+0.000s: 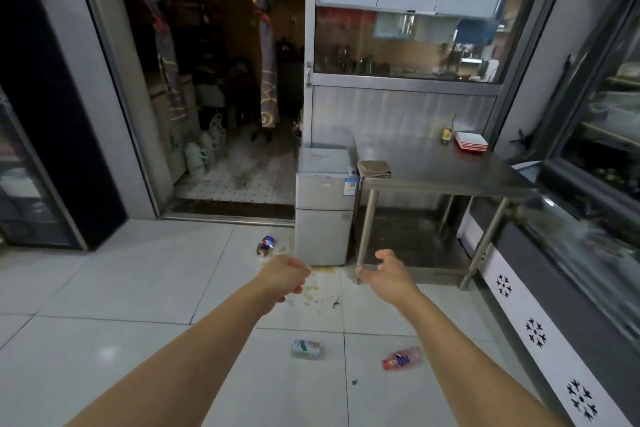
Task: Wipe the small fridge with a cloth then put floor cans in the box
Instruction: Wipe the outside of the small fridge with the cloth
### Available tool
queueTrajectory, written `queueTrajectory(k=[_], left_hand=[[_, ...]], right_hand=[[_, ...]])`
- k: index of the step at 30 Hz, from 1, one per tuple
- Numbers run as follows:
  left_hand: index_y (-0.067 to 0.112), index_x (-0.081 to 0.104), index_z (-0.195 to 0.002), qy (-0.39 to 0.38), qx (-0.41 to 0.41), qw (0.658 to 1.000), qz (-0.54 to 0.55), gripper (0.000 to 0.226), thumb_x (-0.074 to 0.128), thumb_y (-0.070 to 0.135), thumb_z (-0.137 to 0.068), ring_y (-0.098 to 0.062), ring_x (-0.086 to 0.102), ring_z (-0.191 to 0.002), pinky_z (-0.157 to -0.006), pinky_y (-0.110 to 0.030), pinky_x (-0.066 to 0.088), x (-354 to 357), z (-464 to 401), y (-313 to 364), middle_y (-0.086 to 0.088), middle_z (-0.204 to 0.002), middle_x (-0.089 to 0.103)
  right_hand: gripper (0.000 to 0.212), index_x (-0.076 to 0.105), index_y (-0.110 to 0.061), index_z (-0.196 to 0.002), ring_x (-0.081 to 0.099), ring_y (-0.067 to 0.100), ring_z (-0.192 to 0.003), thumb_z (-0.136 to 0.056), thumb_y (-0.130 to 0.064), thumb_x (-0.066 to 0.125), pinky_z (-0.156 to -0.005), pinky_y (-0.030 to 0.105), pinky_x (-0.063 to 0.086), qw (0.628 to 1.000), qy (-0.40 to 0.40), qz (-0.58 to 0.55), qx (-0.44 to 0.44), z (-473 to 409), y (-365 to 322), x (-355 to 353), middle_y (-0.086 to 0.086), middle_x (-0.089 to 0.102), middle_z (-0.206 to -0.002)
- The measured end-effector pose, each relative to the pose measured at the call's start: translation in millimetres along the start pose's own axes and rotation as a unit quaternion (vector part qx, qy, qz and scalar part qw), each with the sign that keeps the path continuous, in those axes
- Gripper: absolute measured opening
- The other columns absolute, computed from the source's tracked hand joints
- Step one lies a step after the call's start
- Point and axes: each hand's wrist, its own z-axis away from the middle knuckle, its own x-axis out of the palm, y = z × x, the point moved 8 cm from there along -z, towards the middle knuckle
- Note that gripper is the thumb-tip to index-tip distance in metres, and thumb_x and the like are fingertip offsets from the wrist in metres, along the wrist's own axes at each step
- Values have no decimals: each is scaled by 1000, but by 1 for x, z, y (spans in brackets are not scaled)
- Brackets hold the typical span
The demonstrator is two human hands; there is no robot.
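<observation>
A small silver fridge (pixel 323 204) stands on the floor against the steel wall, left of a steel table (pixel 450 166). A folded brown cloth (pixel 374 169) lies on the table's near left corner. Three cans lie on the white tiles: a blue one (pixel 265 246) left of the fridge, a green-and-white one (pixel 306 349) and an orange one (pixel 401 359) close to me. My left hand (pixel 285 276) is held out with loosely curled fingers and holds nothing. My right hand (pixel 384 274) is stretched forward, fingers relaxed, empty. No box is in view.
Stains and crumbs (pixel 317 288) mark the floor in front of the fridge. A bottle (pixel 447 132) and stacked plates (pixel 471 141) stand at the table's back. A doorway (pixel 221 114) opens at the left, a glass display case (pixel 595 184) runs along the right.
</observation>
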Motion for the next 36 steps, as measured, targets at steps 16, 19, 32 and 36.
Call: queueTrajectory(k=[16,19,32,36], left_hand=[[21,56,-73,-21,28,999,-17,16,55,21,-89,-17,58,-79,-60,-22,39,-48,-297,109,-8,-92,64],[22,55,-70,-35,23,999,-24,20,55,20,-89,-18,57,-78,-60,-22,37,-53,-356,127,-5,-85,62],[15,59,-90,-86,12,995,-56,7,52,15,-89,-20,60,-82,-58,-24,34,10,-553,217,-9,-89,62],[16,57,-88,-71,-22,997,-30,4,54,13,-89,-19,59,-81,-56,-22,35,41,-613,239,-10,-91,61]], right_hand=[[57,39,-12,-133,51,24,-112,-86,-32,65,-81,25,37,999,37,5,21,-293,-80,-2,11,45,-133],[62,35,-12,-138,49,26,-119,-87,-33,64,-85,25,38,998,36,2,51,-338,-84,0,12,42,-136],[54,42,-8,-132,56,25,-99,-86,-28,64,-78,25,41,992,76,27,94,-543,-66,-60,16,47,-128],[44,51,-6,-123,54,22,-97,-85,-22,65,-74,20,36,993,90,32,73,-632,-53,-78,14,50,-125]])
